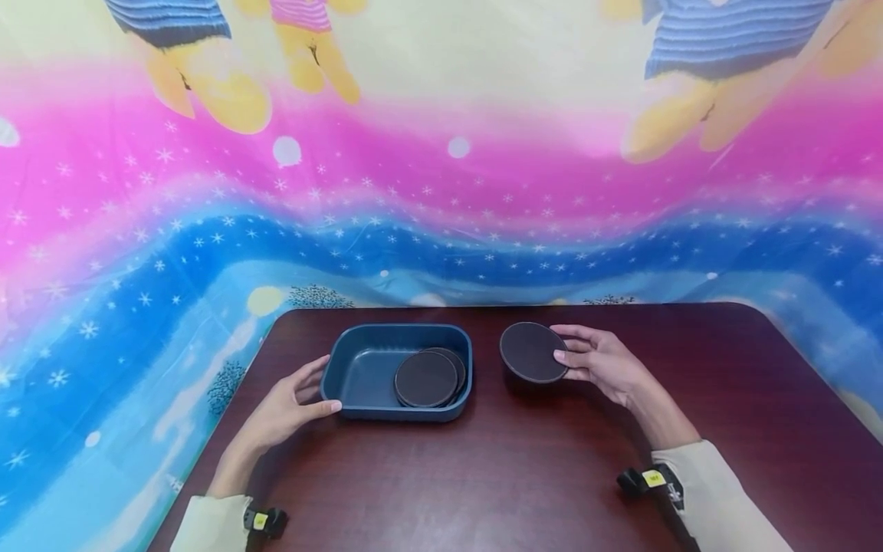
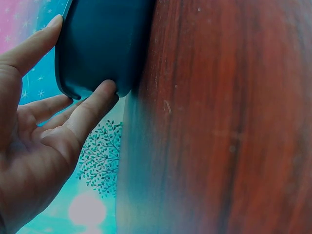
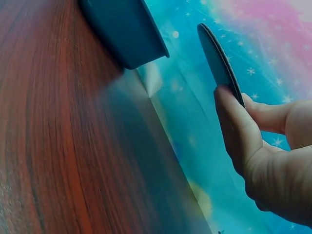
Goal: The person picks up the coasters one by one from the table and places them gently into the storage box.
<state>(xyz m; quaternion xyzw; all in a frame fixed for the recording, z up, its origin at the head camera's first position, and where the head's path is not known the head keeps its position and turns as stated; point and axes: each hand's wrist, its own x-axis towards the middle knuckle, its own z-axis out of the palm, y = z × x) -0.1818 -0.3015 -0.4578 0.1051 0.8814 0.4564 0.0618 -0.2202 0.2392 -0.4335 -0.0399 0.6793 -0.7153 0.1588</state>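
Note:
A dark brown round coaster (image 1: 533, 353) is pinched at its right edge by my right hand (image 1: 607, 364), above the table. In the right wrist view the coaster (image 3: 222, 63) shows its thin, stitched edge between thumb and fingers. Left of it sits a dark blue rectangular container (image 1: 366, 387) with rounded corners. More round coasters (image 1: 425, 379) lie overlapping in its right half. My left hand (image 1: 286, 406) grips the container's left end, thumb at the near corner and fingers on the far side. The left wrist view shows these fingertips against the container's outer wall (image 2: 102, 48).
Both things are near the far edge of a reddish-brown wooden table (image 1: 483, 475). Behind it hangs a colourful printed cloth (image 1: 441, 184) with snowflakes and cartoon figures. Each wrist wears a black strapped device (image 1: 651, 481).

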